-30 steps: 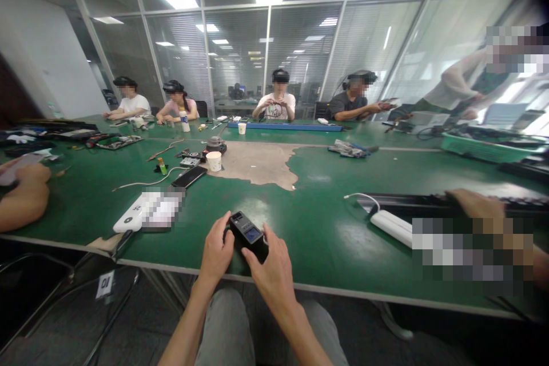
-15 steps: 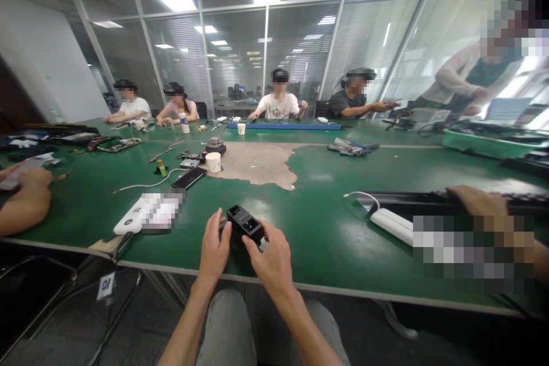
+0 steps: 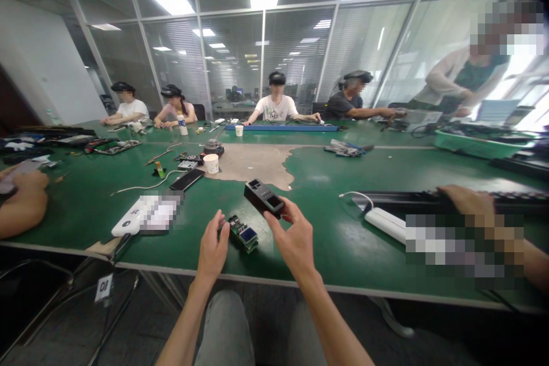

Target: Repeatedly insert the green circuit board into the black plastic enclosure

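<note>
My right hand (image 3: pixel 295 235) grips the lower right end of a black plastic housing (image 3: pixel 263 198) and holds it tilted above the table. Its top face has rectangular openings and small slots. Below it, a green circuit board assembly (image 3: pixel 243 234) with a small dark screen lies on the green table (image 3: pixel 326 234). Just left of the board is my left hand (image 3: pixel 213 247), its fingers apart and nothing in it; whether it touches the board's edge I cannot tell.
A white device (image 3: pixel 131 216), a black phone (image 3: pixel 187 179) and a paper cup (image 3: pixel 211 163) stand to the left. On the right are a white power bank-like block (image 3: pixel 388 225) and a co-worker's hand (image 3: pixel 469 203). Grey-blue gloves (image 3: pixel 345 148) lie farther back.
My right hand has lifted the black housing up and to the right, uncovering the green circuit board assembly on the table. My left hand has stayed nearly in place.
</note>
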`<state>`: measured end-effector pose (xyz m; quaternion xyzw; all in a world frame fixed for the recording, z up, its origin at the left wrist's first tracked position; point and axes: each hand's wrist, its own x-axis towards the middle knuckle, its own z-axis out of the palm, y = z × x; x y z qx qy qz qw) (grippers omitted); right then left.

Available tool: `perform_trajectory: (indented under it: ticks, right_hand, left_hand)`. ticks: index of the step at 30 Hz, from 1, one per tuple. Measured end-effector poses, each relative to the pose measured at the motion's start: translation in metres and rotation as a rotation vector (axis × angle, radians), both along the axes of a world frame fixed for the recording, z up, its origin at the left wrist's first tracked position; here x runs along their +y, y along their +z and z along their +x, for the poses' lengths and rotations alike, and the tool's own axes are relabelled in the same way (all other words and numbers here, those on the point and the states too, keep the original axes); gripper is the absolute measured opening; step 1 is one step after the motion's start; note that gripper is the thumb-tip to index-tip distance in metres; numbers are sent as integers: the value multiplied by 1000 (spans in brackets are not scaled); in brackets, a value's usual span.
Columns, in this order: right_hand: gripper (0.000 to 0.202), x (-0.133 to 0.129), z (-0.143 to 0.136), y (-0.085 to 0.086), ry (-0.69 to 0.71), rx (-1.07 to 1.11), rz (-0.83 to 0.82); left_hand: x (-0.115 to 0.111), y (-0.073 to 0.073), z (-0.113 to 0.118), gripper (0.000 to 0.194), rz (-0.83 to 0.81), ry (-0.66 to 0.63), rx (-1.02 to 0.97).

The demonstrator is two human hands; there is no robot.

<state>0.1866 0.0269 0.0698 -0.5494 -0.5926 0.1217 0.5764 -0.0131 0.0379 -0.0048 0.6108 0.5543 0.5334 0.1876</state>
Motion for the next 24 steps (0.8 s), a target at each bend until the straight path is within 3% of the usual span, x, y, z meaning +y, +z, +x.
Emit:
perform_trajectory:
  ticks: [4,7,15,24]
  right_hand:
    - [44,7,2,-38,1,-32,-101]
    - [43,11,1,-54,-6,-79,-115]
    - [43,20,2,-68,-25,-232,-183]
    - [64,18,4,-83,-65,-225,-142]
  left_hand:
    - [-1,3,1,50,-75,-14,66]
    - [-2,4,2,51,-76,-10,72]
    - [-2,4,2,49,-53,-16,49]
    - [-2,4,3,48,-32,-23,45]
